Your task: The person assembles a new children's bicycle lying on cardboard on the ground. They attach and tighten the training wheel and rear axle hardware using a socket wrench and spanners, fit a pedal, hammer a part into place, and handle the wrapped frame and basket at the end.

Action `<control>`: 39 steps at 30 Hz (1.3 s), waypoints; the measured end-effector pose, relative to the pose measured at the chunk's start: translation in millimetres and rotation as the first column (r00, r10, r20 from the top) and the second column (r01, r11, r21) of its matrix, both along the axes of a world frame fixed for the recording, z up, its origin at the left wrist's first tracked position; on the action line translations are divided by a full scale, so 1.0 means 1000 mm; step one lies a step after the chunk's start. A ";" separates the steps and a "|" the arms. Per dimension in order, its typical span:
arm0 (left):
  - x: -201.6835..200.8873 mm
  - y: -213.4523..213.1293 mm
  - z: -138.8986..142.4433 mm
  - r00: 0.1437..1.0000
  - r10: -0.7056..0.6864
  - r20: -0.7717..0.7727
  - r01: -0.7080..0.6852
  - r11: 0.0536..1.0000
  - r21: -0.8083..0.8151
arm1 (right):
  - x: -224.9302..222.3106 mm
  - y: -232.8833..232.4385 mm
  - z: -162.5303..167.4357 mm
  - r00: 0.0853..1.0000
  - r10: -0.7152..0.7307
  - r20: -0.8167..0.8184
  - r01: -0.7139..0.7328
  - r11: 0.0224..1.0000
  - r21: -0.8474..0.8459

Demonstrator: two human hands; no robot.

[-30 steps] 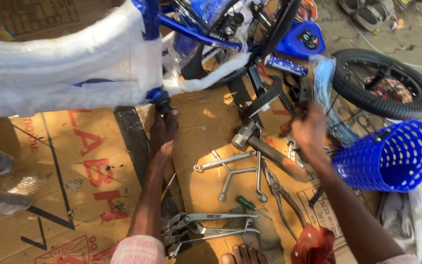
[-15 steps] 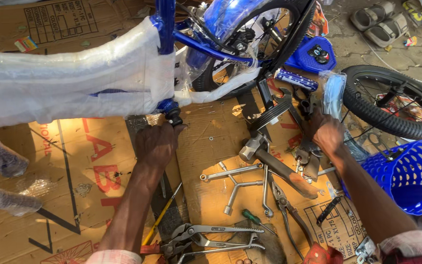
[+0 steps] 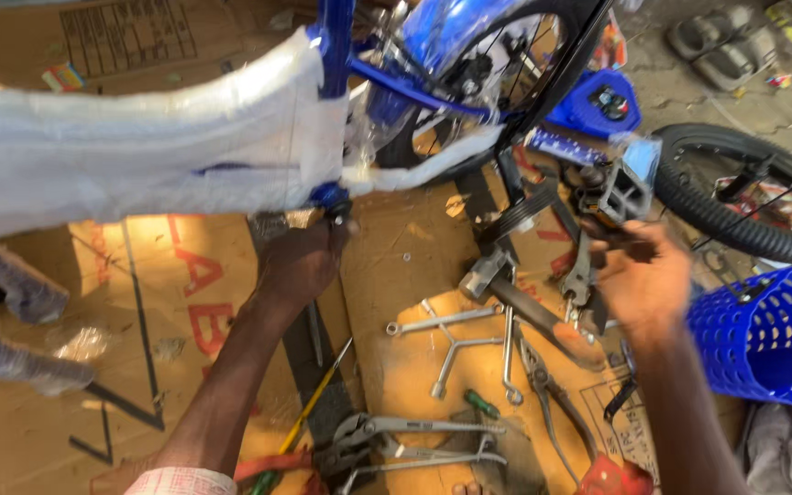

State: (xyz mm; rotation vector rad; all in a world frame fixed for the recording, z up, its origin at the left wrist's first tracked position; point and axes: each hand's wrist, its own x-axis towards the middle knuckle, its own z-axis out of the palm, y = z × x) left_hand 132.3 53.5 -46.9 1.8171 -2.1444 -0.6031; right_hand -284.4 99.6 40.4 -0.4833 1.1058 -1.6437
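Note:
A blue bicycle frame [image 3: 336, 37] wrapped in white foam [image 3: 130, 151] lies across flattened cardboard [image 3: 387, 266]. My left hand [image 3: 300, 261] grips the frame's lowest point, at the bottom bracket [image 3: 332, 200]. My right hand [image 3: 639, 284] is closed on a black pedal crank [image 3: 621, 240] whose grey pedal [image 3: 621, 194] sticks up just above the fingers. Beneath that hand lie a hammer [image 3: 515, 293], spanners [image 3: 442, 321] and pliers [image 3: 552, 394].
A blue perforated basket [image 3: 772, 335] stands at the right, with a loose spoked wheel [image 3: 744, 197] behind it. Large grip pliers [image 3: 396, 440] and a yellow-handled screwdriver [image 3: 313, 403] lie near the bottom edge. Sandals [image 3: 717, 37] rest on the far floor.
My right hand has shifted right and closed on the pedal crank. My left hand stays at the bottom bracket. The camera has tilted, moving the scene down in view.

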 end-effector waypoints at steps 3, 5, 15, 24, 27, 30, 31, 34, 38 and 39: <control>0.002 0.013 0.011 0.959 -0.093 0.266 0.164 0.952 -0.259 | 0.052 0.026 -0.009 0.963 0.241 -0.118 -0.229 0.968 0.104; 0.002 0.007 0.019 0.997 0.068 0.037 -0.070 0.996 0.057 | 0.084 0.030 -0.013 0.889 0.453 -0.066 -0.448 0.890 0.082; -0.027 -0.042 0.037 0.931 -0.117 0.345 0.010 0.955 0.295 | 0.184 0.050 -0.040 0.846 0.528 0.079 -0.526 0.801 0.285; -0.014 0.052 0.066 0.521 0.417 -0.745 -0.686 0.724 -0.074 | 0.201 0.051 -0.033 0.730 0.633 -0.257 -0.611 0.773 0.169; -0.006 0.092 0.060 0.469 0.265 -0.842 -0.516 0.856 -0.019 | 0.207 0.050 -0.041 0.669 0.636 -0.385 -0.641 0.756 0.137; -0.015 0.110 0.050 0.560 0.050 -0.827 -0.505 0.812 -0.293 | 0.213 0.051 -0.052 0.671 0.640 -0.374 -0.623 0.761 0.183; -0.017 0.111 0.047 0.501 0.035 -0.864 -0.460 0.857 -0.233 | 0.214 0.050 -0.055 0.681 0.638 -0.360 -0.610 0.766 0.202; -0.025 0.113 0.038 0.344 0.065 -0.937 -0.311 0.949 -0.049 | 0.217 0.052 -0.055 0.699 0.656 -0.286 -0.664 0.743 0.082; -0.031 0.112 0.030 0.169 0.363 -0.916 -0.319 0.900 0.297 | 0.224 0.057 -0.038 0.663 0.686 -0.299 -0.670 0.722 0.173; -0.031 0.110 0.029 0.098 0.454 -0.885 -0.348 0.849 0.398 | 0.226 0.059 -0.032 0.641 0.706 -0.300 -0.694 0.701 0.168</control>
